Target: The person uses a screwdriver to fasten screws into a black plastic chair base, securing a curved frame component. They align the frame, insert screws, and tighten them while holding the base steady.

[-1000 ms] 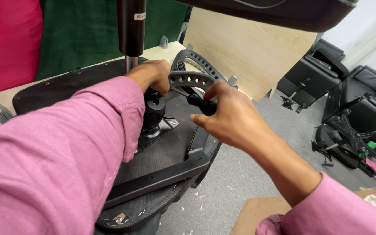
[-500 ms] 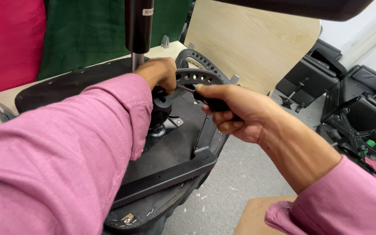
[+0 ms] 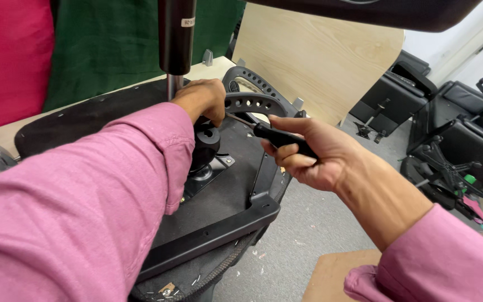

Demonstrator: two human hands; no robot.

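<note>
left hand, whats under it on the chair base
The left hand rests on a black knob above a metal mounting plate. The screwdriver tip runs under the fingers, so its contact point is hidden.

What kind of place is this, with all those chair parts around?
Probably a workshop where office chairs get assembled or repaired. An upturned chair seat lies on the workbench, the right hand holds a screwdriver, and more chair parts sit on the floor.

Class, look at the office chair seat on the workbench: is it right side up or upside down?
Upside down. The chair seat shows its hard black underside and mounting plate facing up, with the gas cylinder rising above it.
</note>
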